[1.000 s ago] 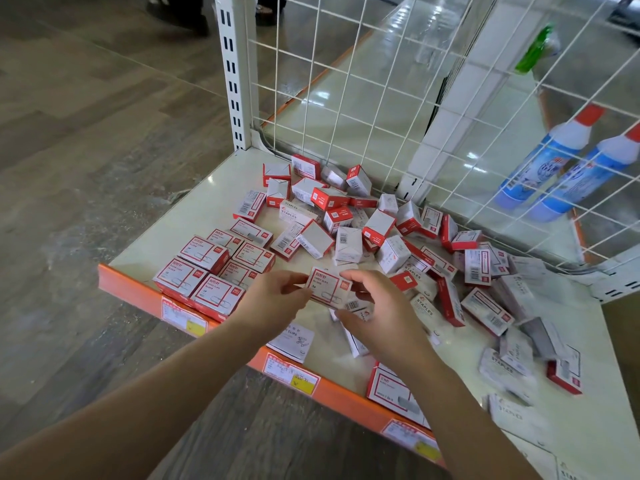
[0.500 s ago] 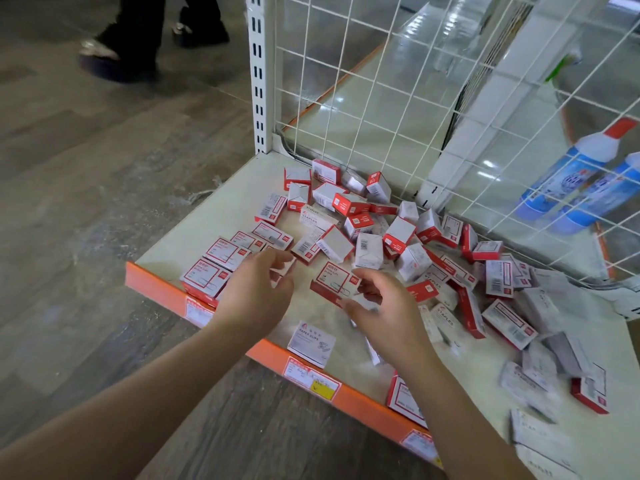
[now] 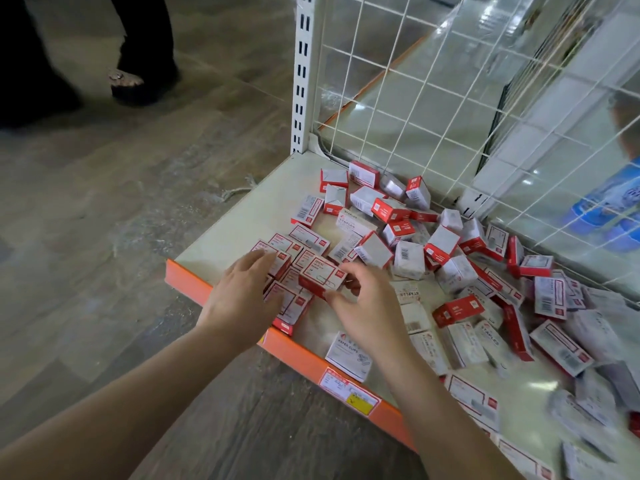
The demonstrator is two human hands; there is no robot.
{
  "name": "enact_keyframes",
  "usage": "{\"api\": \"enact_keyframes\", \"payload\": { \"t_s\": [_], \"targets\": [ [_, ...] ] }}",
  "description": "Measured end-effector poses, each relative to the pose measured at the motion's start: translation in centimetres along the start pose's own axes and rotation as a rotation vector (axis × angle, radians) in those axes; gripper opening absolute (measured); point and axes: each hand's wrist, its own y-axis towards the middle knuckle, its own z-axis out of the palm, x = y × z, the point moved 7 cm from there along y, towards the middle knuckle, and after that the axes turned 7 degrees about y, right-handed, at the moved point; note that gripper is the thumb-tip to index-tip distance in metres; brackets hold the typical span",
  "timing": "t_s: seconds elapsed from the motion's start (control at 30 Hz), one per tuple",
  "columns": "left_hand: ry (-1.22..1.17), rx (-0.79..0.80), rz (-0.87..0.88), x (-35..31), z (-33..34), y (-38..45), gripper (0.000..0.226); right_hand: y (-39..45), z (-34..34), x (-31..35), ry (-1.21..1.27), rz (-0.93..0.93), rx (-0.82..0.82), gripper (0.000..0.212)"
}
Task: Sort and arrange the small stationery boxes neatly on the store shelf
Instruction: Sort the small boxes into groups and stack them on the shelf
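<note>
The right hand (image 3: 367, 306) pinches a small red-and-white cardboard box (image 3: 322, 277) at its near right corner, thumb and fingers (image 3: 348, 271) clamped on it. The box is a flat rectangle, label face up, its long axis running from upper left to lower right. It sits over a group of like boxes (image 3: 294, 258) laid flat side by side at the shelf's front left corner. The left hand (image 3: 242, 292) rests on that group, fingers fairly straight and slightly apart, holding nothing.

The shelf (image 3: 242, 220) is smooth and cream-coloured, with an orange front lip (image 3: 298, 355) carrying a price tag (image 3: 348, 391). A bare strip lies along its left side. To the right and back, a loose heap of boxes (image 3: 450, 258) lies tumbled at all angles against the white wire grid (image 3: 433, 98). A white paper clips box (image 3: 349, 356) lies flat near the lip. Beyond the edge is grey wood-look floor (image 3: 104, 237).
</note>
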Motion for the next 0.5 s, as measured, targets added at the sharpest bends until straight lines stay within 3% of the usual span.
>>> {"api": "enact_keyframes", "payload": {
  "t_s": [0.27, 0.5],
  "targets": [
    [-0.030, 0.012, 0.023, 0.6, 0.1, 0.2, 0.064, 0.7, 2.8, 0.4, -0.008, 0.010, 0.095, 0.042],
    [0.030, 0.021, 0.068, 0.3, 0.2, 0.3, 0.047, 0.7, 3.2, 0.2, 0.044, 0.000, 0.091, 0.039]
  ]
}}
